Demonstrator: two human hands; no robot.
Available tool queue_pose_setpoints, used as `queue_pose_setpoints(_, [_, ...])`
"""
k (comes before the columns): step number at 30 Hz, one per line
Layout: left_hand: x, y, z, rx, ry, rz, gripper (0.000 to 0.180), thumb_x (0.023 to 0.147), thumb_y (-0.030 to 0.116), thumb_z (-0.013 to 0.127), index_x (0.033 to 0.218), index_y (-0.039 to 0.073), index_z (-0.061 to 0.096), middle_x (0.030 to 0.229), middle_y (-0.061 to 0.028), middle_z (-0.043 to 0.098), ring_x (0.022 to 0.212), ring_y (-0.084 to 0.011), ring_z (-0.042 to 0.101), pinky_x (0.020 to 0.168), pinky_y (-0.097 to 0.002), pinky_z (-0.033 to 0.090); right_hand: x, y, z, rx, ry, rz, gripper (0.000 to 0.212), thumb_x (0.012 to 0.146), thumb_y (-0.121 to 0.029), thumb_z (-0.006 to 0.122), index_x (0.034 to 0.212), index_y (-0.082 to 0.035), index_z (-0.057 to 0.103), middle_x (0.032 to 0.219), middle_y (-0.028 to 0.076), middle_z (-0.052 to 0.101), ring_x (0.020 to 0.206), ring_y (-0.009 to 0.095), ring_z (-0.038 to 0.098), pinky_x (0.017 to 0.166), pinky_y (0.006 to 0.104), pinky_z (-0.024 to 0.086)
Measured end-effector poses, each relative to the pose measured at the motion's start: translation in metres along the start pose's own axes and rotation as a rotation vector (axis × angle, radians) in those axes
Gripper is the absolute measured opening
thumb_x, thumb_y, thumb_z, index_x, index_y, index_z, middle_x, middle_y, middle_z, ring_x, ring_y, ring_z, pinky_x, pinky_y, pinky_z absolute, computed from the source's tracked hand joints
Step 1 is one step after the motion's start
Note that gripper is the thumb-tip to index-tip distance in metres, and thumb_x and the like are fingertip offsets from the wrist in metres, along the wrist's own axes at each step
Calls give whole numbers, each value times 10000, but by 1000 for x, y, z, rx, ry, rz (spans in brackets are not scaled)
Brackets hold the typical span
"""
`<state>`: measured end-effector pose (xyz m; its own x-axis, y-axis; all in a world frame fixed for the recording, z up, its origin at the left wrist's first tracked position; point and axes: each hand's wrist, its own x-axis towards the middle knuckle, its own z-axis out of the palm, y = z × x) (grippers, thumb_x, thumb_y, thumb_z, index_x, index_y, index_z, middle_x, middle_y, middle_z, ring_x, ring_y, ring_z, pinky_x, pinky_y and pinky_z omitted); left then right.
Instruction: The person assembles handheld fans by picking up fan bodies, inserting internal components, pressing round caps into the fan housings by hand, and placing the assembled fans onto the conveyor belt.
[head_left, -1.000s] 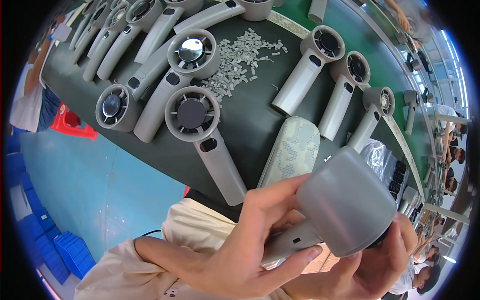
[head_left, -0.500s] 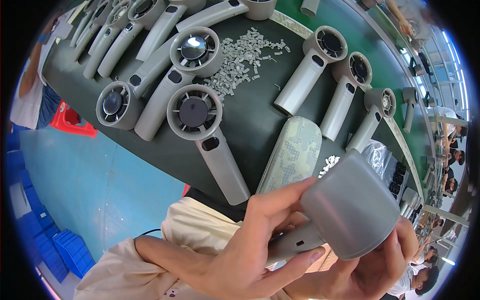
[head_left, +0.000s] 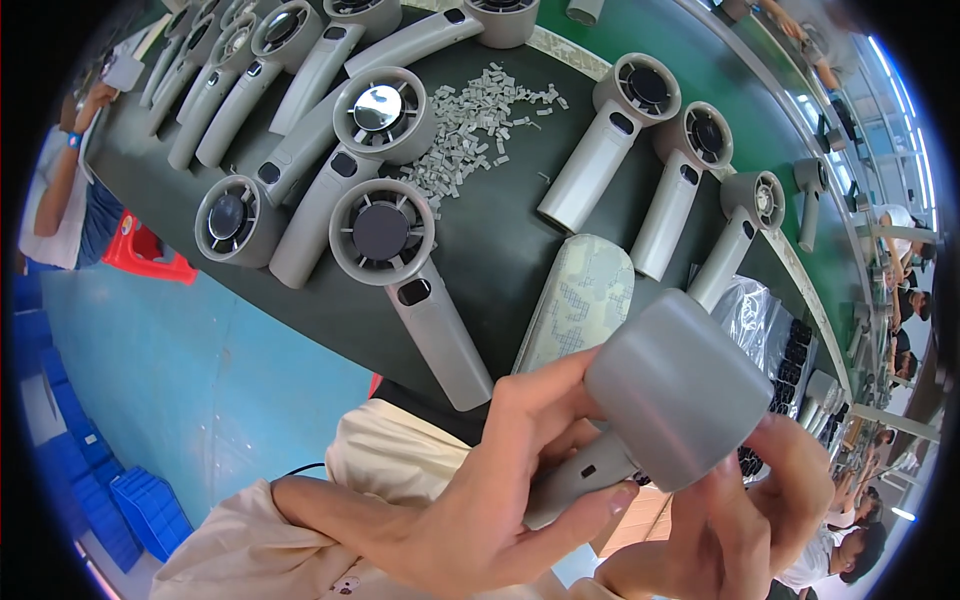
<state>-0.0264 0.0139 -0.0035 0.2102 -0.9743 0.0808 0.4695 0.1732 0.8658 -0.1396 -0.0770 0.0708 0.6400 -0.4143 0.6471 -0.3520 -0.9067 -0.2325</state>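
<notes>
A grey handheld fan [head_left: 680, 390] is tilted in front of me, the smooth outer wall of its round head toward me. My left hand [head_left: 490, 490] is closed around its handle close below the head, the thumb lying along the handle by a small dark slot. At the head's lower right edge, my right hand [head_left: 755, 515] has its fingers curled in, and their tips go out of sight at the rim. Whatever they pinch is hidden. Just beyond my hands lies a patterned, rounded case [head_left: 580, 300]; a similar grey fan [head_left: 430, 330] rests on the table left of it.
Several more grey fans [head_left: 590, 170] lie around the dark table [head_left: 490, 250]. A heap of small grey pieces [head_left: 465, 130] is spread at the far middle. Clear plastic bags [head_left: 745, 310] lie at right. Past the left edge are a red stool [head_left: 150, 250] and another person's arm [head_left: 60, 180].
The held fan has shifted slightly left and up. My right hand's fingertips have slid further down and in along the head's rim. My left hand keeps its grip.
</notes>
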Motion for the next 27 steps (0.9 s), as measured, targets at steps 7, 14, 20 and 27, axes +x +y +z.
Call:
queue_pose_setpoints(7, [7, 6, -2, -64, -76, -50, 760, 813, -103, 583, 1366, -12, 69, 1332, -262, 368, 1200, -290, 451, 963, -360, 389, -3, 17, 4, 68, 17, -27, 329, 589, 70, 763, 906, 37, 683, 900, 175, 639, 791, 246, 626, 660, 262, 514])
queue_pose_setpoints(14, [9, 8, 1, -67, -47, -81, 763, 811, -107, 584, 1369, -6, 75, 1339, -263, 365, 1215, -288, 438, 964, -359, 392, -1, 19, -4, 72, -2, -91, 337, 589, 81, 755, 916, 54, 681, 877, 190, 626, 773, 238, 623, 637, 249, 519])
queue_pose_setpoints(20, [11, 6, 3, -57, -18, -111, 650, 872, -86, 506, 1367, -7, 92, 1221, -214, 433, 1015, -198, 532, 848, -282, 418, 4, 8, 1, 112, -79, 121, 246, 657, 96, 716, 897, 50, 692, 896, 201, 626, 772, 233, 622, 669, 259, 522])
queue_pose_setpoints(27, [9, 7, 0, -75, -59, -165, 689, 858, -89, 531, 1367, 16, 78, 1291, -250, 394, 1109, -247, 481, 860, -329, 477, -2, 7, -2, 76, -35, 141, 276, 598, 88, 725, 869, 46, 694, 884, 196, 634, 760, 238, 621, 629, 270, 509])
